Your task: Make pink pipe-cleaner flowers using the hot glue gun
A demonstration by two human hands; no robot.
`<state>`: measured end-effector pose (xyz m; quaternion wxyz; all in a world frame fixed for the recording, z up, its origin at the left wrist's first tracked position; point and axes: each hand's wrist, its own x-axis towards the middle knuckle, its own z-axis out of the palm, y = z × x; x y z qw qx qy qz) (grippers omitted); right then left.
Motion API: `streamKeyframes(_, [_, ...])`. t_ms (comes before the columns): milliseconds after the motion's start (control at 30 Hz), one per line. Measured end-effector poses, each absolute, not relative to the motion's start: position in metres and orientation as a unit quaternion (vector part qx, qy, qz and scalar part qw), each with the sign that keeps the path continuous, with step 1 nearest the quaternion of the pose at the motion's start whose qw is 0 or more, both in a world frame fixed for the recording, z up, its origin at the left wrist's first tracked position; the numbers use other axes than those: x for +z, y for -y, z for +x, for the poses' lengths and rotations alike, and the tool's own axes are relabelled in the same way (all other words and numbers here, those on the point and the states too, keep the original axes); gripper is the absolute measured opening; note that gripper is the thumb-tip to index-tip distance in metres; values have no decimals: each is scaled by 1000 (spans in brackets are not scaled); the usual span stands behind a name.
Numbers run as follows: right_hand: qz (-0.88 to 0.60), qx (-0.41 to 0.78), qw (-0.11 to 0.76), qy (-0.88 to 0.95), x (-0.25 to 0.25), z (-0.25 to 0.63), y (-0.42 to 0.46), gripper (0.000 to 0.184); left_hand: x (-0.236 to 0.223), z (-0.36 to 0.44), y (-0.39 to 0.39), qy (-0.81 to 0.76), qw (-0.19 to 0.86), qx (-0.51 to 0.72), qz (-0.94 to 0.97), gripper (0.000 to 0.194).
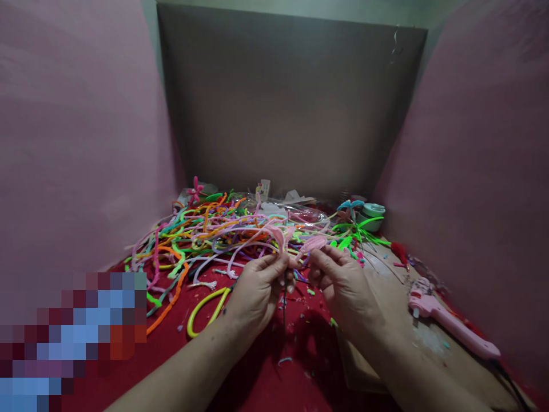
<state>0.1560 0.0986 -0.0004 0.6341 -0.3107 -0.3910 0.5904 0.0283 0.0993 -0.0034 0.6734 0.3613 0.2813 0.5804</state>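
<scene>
One mint container (371, 220) (contents unclear) sits beyond left hand (259, 289) and right hand (346, 286), both pinching pink petals (313, 244).

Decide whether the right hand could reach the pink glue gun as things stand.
Probably yes: the pink glue gun lies uncovered on the board, right of the right hand, with nothing bulky between; that hand's fingers must likely first release the pink piece.

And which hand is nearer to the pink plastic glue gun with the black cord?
Right. The right hand is left of the glue gun, not touching it; the left hand is farther left, beyond the right hand.
</scene>
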Motion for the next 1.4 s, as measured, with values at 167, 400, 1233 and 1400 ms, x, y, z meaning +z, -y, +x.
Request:
streamKeyframes(167, [-308,572,646,401,5,165,-102,15,-10,26,-100,-307,632,552,449,21])
streamKeyframes(400, [-319,669,576,344,9,171,-108,12,-8,22,-98,-362,550,501,561,27])
streamKeyframes(1233, [-272,662,570,402,-13,157,-95,5,-8,28,-99,-247,687,535,426,23])
streamKeyframes(1400, [-270,651,576,413,-14,156,-95,3,-8,28,-100,-245,685,527,439,23])
